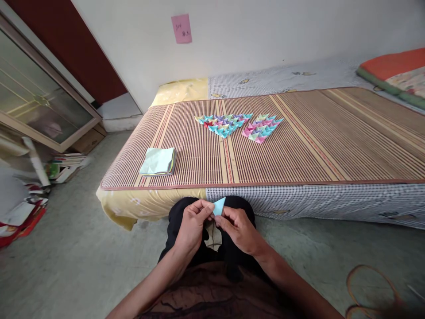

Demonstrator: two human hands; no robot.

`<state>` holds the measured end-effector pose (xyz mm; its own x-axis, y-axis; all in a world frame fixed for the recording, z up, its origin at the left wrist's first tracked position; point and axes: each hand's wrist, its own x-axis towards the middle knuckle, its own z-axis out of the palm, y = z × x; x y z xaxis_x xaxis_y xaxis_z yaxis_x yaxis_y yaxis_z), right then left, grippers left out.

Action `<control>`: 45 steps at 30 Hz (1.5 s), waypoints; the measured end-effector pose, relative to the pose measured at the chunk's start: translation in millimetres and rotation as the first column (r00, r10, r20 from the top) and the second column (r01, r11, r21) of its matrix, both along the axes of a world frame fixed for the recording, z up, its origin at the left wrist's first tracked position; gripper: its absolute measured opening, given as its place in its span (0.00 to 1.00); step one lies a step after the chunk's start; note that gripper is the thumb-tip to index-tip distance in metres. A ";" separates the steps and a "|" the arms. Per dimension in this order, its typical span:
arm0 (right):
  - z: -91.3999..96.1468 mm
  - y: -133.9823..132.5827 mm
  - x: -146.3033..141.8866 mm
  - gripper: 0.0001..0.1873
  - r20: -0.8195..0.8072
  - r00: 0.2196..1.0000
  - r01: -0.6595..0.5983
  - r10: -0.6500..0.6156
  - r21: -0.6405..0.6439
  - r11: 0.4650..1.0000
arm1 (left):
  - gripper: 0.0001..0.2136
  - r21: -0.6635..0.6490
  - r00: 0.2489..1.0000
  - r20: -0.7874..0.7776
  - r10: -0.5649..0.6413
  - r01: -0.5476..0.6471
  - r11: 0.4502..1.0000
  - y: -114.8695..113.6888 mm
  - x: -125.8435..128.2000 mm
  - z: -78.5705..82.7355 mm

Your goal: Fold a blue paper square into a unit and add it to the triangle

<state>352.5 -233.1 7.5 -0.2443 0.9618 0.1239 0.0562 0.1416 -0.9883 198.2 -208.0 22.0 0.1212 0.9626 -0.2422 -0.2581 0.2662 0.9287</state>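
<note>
A small piece of light blue folded paper [219,206] is held between my two hands, just above my knees and in front of the bed's edge. My left hand [195,217] pinches its left side between thumb and fingers. On the lower right side, the fingers and thumb of my right hand [237,226] close on the same paper. One pointed corner sticks up to the right. Beyond my hands, on the bamboo mat [192,173], lie two groups of colourful folded paper pieces [224,124] [262,128]. To the left sits a stack of square paper sheets [158,161], pale green on top.
The mat covers a bed with a yellow and checked sheet [282,199]. Folded orange and green bedding [395,71] lies at the far right. A pink note [181,29] hangs on the wall. Books [68,166] and a glass-fronted cabinet [40,84] stand at left.
</note>
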 end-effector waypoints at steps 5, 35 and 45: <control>-1.2 0.1 2.1 0.16 -0.011 1.000 -0.026 0.025 -0.037 0.999 | 0.13 0.013 1.000 0.001 -0.021 0.021 1.000 1.2 0.0 0.8; 5.5 7.8 22.4 0.11 -0.160 0.980 0.099 -0.116 -0.107 0.989 | 0.19 -0.142 0.979 0.135 -0.152 0.171 0.975 -0.6 3.0 -2.7; 1.9 7.8 21.3 0.12 -0.237 0.966 0.063 -0.106 -0.184 0.981 | 0.18 -0.220 0.949 0.279 -0.146 0.212 0.952 -0.3 0.0 -6.5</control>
